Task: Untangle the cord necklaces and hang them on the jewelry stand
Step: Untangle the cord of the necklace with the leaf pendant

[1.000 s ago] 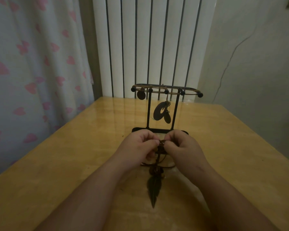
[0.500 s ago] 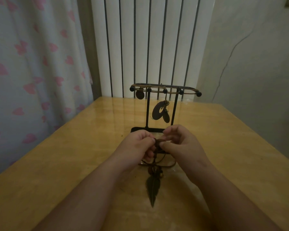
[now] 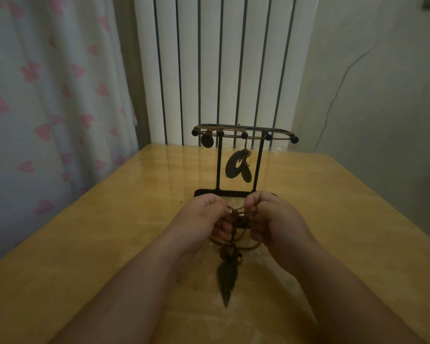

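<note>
Both hands are working just in front of the stand's base. The left hand (image 3: 204, 217) and right hand (image 3: 276, 219) are each pinching the tangled cords (image 3: 238, 214) between curled fingers (image 3: 221, 228), holding the knot raised off the desk (image 3: 109, 244). Short strands are stretching taut across the small gap between the hands. Below, the cords are trailing down to a cluster of beads (image 3: 231, 254) and a feather pendant (image 3: 226, 279), which is lying flat on the desk with its tip pointing toward the person. The jewelry stand (image 3: 218, 165) is standing upright behind the hands, already carrying a round pendant (image 3: 206, 140) near its left end and an oval ring pendant (image 3: 236, 165) between its posts.

Risks, as judged:
- Pulling the strands straight apart is likely tightening the knot rather than loosening it.
- Thin cord is liable to slip out of a fingertip pinch.
- A sharp tug is risking dragging the feather and beads across the desk.
- The same tug could be knocking the knuckles into the stand base close behind, disturbing the pendants hanging there.

Against the earlier frames, the hands are now sitting slightly apart where the fingertips were meeting over the knot, so cord is showing between them. The feather pendant and the stand are remaining where they were
</note>
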Motion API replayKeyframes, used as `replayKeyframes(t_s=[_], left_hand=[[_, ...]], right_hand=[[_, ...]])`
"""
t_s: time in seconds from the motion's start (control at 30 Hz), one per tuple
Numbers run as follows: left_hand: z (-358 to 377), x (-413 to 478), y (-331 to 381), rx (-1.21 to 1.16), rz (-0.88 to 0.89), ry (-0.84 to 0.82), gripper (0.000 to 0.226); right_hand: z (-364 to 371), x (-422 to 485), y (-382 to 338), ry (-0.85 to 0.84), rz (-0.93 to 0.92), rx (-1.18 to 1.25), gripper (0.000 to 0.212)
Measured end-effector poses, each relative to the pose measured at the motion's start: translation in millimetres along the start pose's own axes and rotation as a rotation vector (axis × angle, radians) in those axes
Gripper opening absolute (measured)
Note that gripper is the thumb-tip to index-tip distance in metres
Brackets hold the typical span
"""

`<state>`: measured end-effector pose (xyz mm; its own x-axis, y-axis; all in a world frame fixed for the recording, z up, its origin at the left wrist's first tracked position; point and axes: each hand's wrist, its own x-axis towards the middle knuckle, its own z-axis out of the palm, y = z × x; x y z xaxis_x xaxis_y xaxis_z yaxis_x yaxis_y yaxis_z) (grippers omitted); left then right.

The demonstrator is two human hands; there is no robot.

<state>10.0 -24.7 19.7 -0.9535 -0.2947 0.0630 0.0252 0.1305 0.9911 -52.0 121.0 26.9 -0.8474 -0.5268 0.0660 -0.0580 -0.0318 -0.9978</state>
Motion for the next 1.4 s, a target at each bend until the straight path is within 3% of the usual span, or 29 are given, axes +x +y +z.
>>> replayKeyframes(t_s=[0.37, 0.57, 0.73, 1.03, 1.17, 1.3, 1.4], left_hand=[[-3, 1, -1, 0.149, 0.054, -0.050, 0.017], [1, 1, -1, 0.073, 0.011, -0.025, 0.023], [2, 2, -6, 0.045, -0.016, -0.036, 0.023], [-3, 0, -3, 0.092, 0.032, -0.059, 0.015], [-2, 1, -1, 0.081, -0.008, 0.039, 0.016], [0, 2, 2, -0.080, -0.082, 0.079, 0.021], [2, 0, 6, -0.248, -0.170, 0.075, 0.022]], right_hand=[[1, 3, 2, -0.008, 0.007, 0.117, 0.027], [2, -2, 2, -0.046, -0.059, -0.072, 0.014], [9, -4, 1, 0.045, -0.093, -0.347, 0.013], [9, -3, 3, 0.052, -0.063, -0.363, 0.015], [10, -1, 0, 0.069, -0.003, -0.282, 0.016], [9, 3, -6, 0.090, 0.182, -0.001, 0.021], [3, 0, -4, 0.008, 0.092, 0.087, 0.020]])
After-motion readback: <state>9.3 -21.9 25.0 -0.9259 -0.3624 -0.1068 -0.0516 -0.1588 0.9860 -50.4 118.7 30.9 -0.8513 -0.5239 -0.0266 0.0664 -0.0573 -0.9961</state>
